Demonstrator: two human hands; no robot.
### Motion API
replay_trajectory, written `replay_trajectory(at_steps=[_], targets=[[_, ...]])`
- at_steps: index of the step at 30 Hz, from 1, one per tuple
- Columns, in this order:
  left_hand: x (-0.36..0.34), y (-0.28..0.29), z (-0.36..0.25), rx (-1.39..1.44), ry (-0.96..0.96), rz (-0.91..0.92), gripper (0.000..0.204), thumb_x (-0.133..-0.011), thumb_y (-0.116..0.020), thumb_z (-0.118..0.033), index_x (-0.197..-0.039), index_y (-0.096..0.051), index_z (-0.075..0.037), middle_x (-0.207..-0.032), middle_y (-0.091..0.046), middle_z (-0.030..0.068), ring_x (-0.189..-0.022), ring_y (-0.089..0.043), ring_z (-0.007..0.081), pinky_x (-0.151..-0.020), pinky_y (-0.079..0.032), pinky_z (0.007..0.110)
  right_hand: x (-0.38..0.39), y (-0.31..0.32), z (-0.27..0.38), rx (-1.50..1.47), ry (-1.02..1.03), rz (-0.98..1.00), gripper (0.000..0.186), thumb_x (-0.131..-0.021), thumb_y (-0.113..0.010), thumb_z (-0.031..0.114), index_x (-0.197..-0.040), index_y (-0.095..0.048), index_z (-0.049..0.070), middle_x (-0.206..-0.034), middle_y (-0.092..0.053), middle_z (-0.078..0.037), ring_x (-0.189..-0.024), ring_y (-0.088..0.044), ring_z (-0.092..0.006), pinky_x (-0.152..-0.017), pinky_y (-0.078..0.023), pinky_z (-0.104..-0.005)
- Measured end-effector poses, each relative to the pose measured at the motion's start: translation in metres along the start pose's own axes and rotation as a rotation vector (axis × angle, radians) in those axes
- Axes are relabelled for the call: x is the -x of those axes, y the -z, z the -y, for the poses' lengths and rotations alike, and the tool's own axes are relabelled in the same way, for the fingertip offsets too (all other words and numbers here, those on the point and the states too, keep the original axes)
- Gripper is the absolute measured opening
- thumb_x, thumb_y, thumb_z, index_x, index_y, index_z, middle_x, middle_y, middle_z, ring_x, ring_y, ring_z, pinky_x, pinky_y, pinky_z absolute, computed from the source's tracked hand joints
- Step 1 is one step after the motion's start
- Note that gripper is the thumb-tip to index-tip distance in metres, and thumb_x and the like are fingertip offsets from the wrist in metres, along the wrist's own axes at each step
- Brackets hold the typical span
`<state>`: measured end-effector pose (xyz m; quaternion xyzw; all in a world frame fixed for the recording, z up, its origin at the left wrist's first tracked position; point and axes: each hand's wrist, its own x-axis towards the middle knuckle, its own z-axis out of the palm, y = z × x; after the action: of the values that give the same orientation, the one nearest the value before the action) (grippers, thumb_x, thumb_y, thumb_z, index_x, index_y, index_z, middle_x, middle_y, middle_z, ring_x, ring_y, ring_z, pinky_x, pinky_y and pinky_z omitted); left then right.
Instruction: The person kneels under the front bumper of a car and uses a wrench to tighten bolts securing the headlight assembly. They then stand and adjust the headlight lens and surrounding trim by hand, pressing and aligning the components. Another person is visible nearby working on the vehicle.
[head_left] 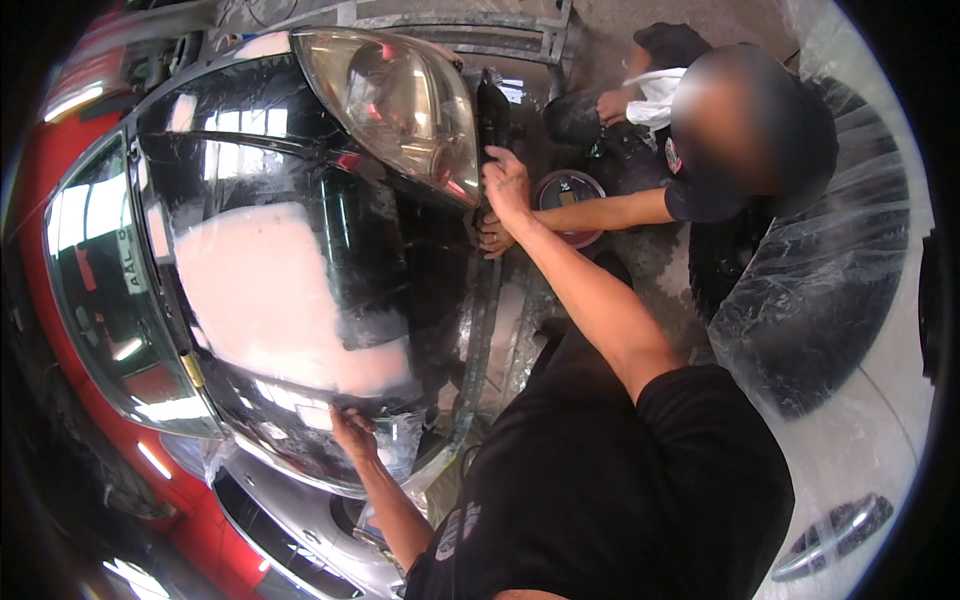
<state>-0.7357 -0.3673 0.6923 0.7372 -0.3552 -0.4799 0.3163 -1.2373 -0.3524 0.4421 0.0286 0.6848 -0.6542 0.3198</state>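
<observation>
A black car hood with large pale, matte patches lies in front of me. My left hand rests on its near edge with the fingers laid out on the panel, holding nothing. My right hand is at the inner corner of the clear headlight, some fingers stretched and touching the edge there; its palm side is hidden. Just below it, a co-worker's hand with a ring touches the dark front edge of the car.
The co-worker crouches at the right, holding a white cloth. A round tub stands on the floor beside the co-worker's arm. Plastic sheeting covers a dark shape at the far right. A metal frame lies beyond the headlight; a silver car stands lower left.
</observation>
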Motion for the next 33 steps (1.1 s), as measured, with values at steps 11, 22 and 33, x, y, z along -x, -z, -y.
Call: replay_trajectory(at_steps=[11,22,33], targets=[[0.007,-0.009,-0.002,-0.033,-0.036,-0.023,0.054,-0.103,-0.057,-0.054,-0.075,-0.062,-0.008,-0.046,-0.046,0.0024,-0.036,-0.044,0.0167,-0.035,-0.033,0.028,0.003,-0.013,-0.071,-0.392,-0.371,0.347,0.055,-0.103,-0.059,0.041,-0.147,-0.051,0.009,-0.146,-0.054,-0.015,-0.131,-0.051,-0.0344,-0.106,-0.042,-0.0561],[0.006,-0.009,-0.003,-0.012,-0.03,0.01,0.052,-0.103,-0.057,-0.053,-0.074,-0.062,-0.009,-0.047,-0.047,0.0021,-0.036,-0.044,0.016,-0.034,-0.035,0.028,0.014,-0.009,-0.046,-0.456,-0.444,0.384,0.063,-0.101,-0.061,0.047,-0.153,-0.043,0.018,-0.156,-0.045,-0.014,-0.135,-0.045,-0.0375,-0.102,-0.042,-0.0591],[0.006,-0.007,-0.003,-0.009,-0.035,0.012,0.052,-0.103,-0.058,-0.05,-0.076,-0.06,-0.005,-0.049,-0.048,0.005,-0.038,-0.047,0.0185,-0.036,-0.038,0.031,0.02,-0.015,-0.035,-0.52,-0.463,0.332,0.079,-0.096,-0.065,0.051,-0.162,-0.03,0.023,-0.165,-0.034,-0.013,-0.146,-0.036,-0.0382,-0.109,-0.033,-0.0651]])
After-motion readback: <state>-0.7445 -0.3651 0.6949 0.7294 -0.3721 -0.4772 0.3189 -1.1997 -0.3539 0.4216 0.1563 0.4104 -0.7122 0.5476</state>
